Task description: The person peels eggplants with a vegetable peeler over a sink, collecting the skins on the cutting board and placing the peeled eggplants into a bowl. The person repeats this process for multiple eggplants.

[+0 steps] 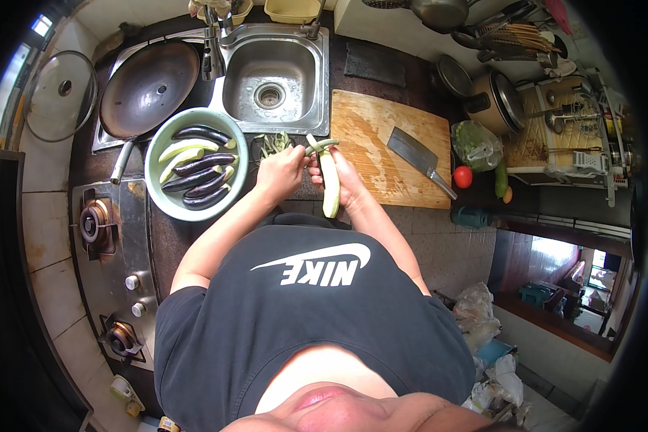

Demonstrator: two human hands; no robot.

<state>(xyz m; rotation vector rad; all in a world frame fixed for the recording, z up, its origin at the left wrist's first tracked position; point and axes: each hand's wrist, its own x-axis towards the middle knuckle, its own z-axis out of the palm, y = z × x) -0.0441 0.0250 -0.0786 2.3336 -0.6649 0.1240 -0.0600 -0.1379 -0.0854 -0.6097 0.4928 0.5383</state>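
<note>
My right hand (345,175) holds a long peeled eggplant (330,186), pale green, its stem end up beside my other hand. The fingers of my left hand (282,171) are closed on a narrow green item (328,143) lying across that stem end; whether it is a peeler or a piece of the vegetable, I cannot tell. Green peel scraps (274,144) lie just beyond my left hand. To the left, a pale green basin (152,178) contains several dark purple eggplants (198,181) and pale peeled ones (188,148).
A cleaver (413,151) rests on the wooden cutting board (362,124) at right. Beyond are a steel sink (270,65) and a wok (146,92). The gas stove (121,216) is at left. A tomato (463,176) and a bagged green vegetable (475,146) are past the board.
</note>
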